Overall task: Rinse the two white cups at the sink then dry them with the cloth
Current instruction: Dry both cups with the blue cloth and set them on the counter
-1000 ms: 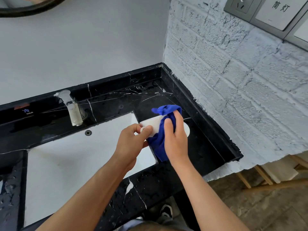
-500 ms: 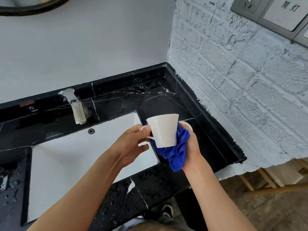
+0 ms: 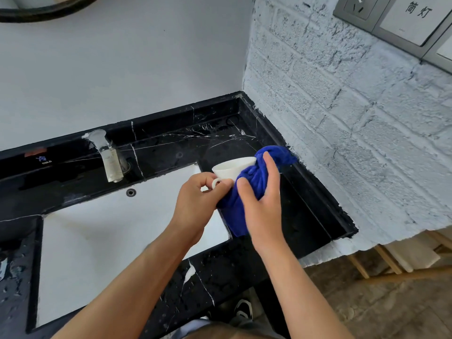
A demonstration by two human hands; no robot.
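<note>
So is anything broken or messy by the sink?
A bit messy: water drops lie on the black counter in front of the sink, and the wall's white paint is ragged along the counter's right edge. The cup looks whole where it shows.

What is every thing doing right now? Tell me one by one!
White cup: held up above the counter, cloth wrapped round its side.
Blue cloth: bunched, pressed on the cup.
Left hand: pinches the cup's handle.
Right hand: holds the cloth against the cup.
Tap: no water running.
Sink: no water standing in it.
</note>
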